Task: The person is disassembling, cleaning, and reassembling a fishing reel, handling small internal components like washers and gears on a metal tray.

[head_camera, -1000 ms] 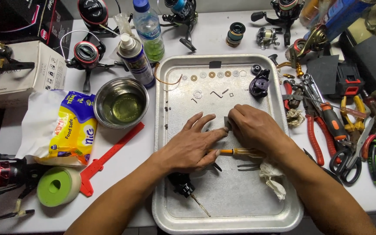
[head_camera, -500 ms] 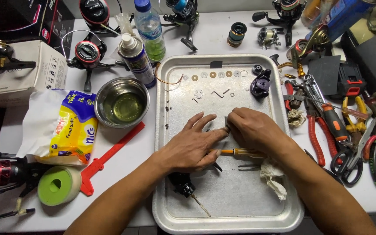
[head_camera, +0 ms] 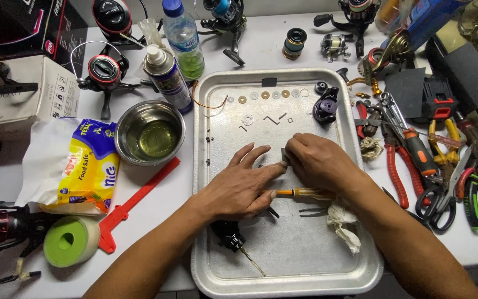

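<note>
Both hands rest in the middle of a metal tray. My left hand lies palm down with fingers spread, its fingertips touching a small grey part. My right hand is curled around that same small part, pinching it; most of the part is hidden. A yellow-handled screwdriver lies under both hands. A black reel part with a shaft sits near my left wrist. A crumpled white cloth lies by my right forearm. Washers and small clips are lined up at the tray's far end, beside a dark reel body.
Left of the tray stand a steel bowl of liquid, a spray can, a water bottle, a yellow tissue pack, a red caliper and green tape. Pliers, scissors and screwdrivers crowd the right side. Fishing reels line the back.
Both hands stay together over the small part in the tray; only slight finger shifts show.
</note>
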